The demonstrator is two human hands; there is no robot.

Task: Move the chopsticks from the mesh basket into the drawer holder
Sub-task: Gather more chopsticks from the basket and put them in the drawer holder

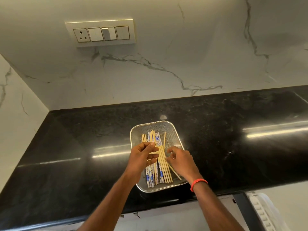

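Gripping a bunch of chopsticks [162, 164], your left hand [143, 155] reaches into the mesh basket [175, 137] on the black counter [83, 139]. Your right hand [180, 160] touches them with curled fingertips; whether it pinches is unclear.

Both forearms [106, 204] reach forward, left hand [141, 157] and right hand [182, 161] close together, fingers [154, 149] loosely bent inward
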